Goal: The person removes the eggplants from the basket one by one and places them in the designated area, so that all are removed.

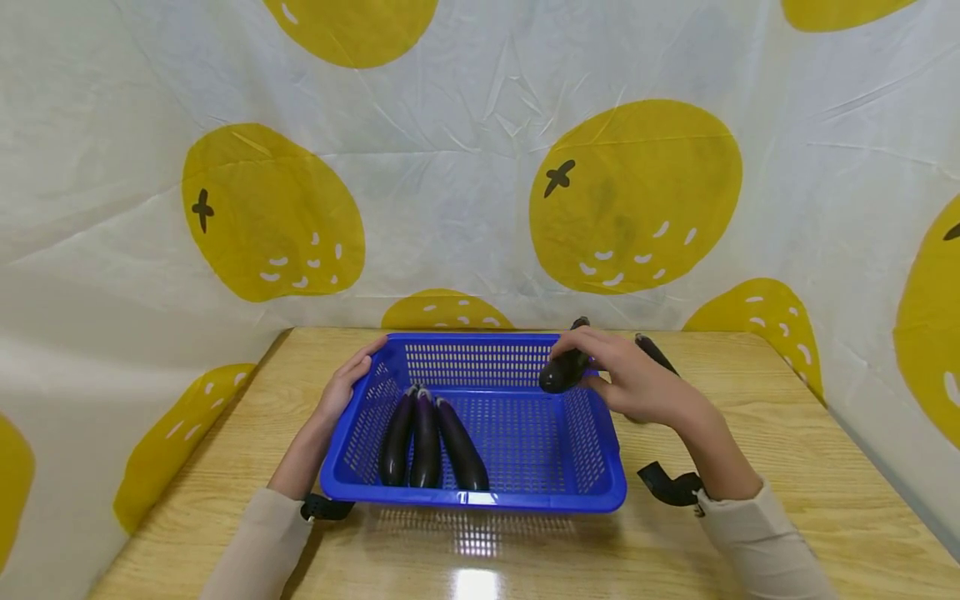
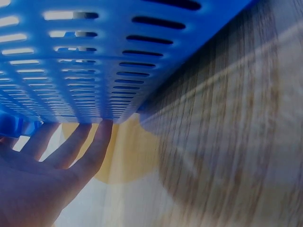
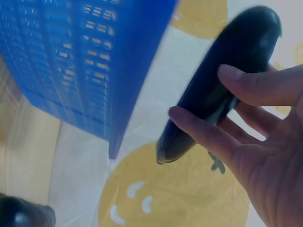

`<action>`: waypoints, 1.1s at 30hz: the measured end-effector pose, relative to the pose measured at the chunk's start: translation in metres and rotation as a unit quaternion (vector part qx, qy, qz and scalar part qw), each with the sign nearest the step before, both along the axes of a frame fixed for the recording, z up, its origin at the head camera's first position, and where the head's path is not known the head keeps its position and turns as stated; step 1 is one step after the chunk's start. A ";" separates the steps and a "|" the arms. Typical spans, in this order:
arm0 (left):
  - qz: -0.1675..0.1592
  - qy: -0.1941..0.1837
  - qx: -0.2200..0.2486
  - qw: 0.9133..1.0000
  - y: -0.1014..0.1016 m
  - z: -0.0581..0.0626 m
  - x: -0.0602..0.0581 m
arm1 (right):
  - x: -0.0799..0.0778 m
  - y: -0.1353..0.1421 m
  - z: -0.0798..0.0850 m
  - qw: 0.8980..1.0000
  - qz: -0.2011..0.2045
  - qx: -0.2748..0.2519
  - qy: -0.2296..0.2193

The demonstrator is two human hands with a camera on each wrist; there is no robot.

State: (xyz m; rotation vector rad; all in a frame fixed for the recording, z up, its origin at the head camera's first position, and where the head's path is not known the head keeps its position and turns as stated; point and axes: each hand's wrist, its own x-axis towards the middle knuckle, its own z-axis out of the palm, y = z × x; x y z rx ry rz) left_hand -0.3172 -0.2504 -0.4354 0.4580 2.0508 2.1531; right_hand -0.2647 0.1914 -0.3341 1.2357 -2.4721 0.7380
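A blue plastic basket (image 1: 540, 502) with slotted walls stands on the table. Inside, along its left half, lie three dark purple eggplants (image 1: 426, 446) side by side, stems toward the back. My left hand (image 1: 343, 387) rests against the basket's left wall near the far corner; its fingers look fairly straight in the left wrist view. Over the basket's far right corner, my right hand (image 1: 630, 375) holds another eggplant (image 3: 222, 71) between thumb and fingers, tilted, its round end toward the basket. This eggplant is apart from the basket wall in the right wrist view.
On the table (image 1: 780, 433) to the right, behind my right hand, lies one more eggplant (image 1: 656, 354), partly hidden. A white cloth with yellow fruit prints (image 1: 450, 208) hangs behind the table. Black wrist straps (image 1: 667, 485) stick out from the sleeves.
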 end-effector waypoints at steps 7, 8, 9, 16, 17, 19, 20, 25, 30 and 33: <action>-0.004 0.007 -0.005 1.000 -0.002 -0.001 0.000 | -0.007 0.011 0.003 0.998 -0.024 -0.036 0.036; -0.004 0.008 -0.005 1.000 -0.002 -0.001 0.000 | -0.008 0.013 0.004 0.998 -0.028 -0.036 0.039; -0.005 0.009 -0.004 1.000 -0.002 -0.001 0.000 | -0.009 0.014 0.004 0.998 -0.032 -0.037 0.040; -0.006 0.003 0.000 1.000 -0.001 -0.001 0.000 | -0.012 0.022 0.002 0.996 -0.062 -0.062 0.026; -0.006 0.002 0.000 1.000 -0.001 -0.001 -0.001 | -0.013 0.023 0.002 0.995 -0.066 -0.067 0.020; -0.004 0.001 0.000 1.000 -0.001 0.000 0.000 | -0.013 0.026 0.001 0.994 -0.078 -0.075 0.008; -0.003 0.002 -0.001 1.000 -0.001 0.000 0.000 | -0.014 0.027 0.001 0.993 -0.083 -0.078 0.003; -0.001 0.002 0.001 1.000 0.000 -0.001 0.000 | -0.014 0.036 0.002 0.990 -0.118 -0.082 -0.011; -0.004 0.001 0.004 1.000 0.000 -0.001 0.001 | -0.015 0.045 0.002 0.985 -0.138 -0.100 -0.026; -0.003 -0.003 0.005 1.000 0.000 -0.001 0.002 | -0.017 0.050 0.001 0.984 -0.143 -0.108 -0.021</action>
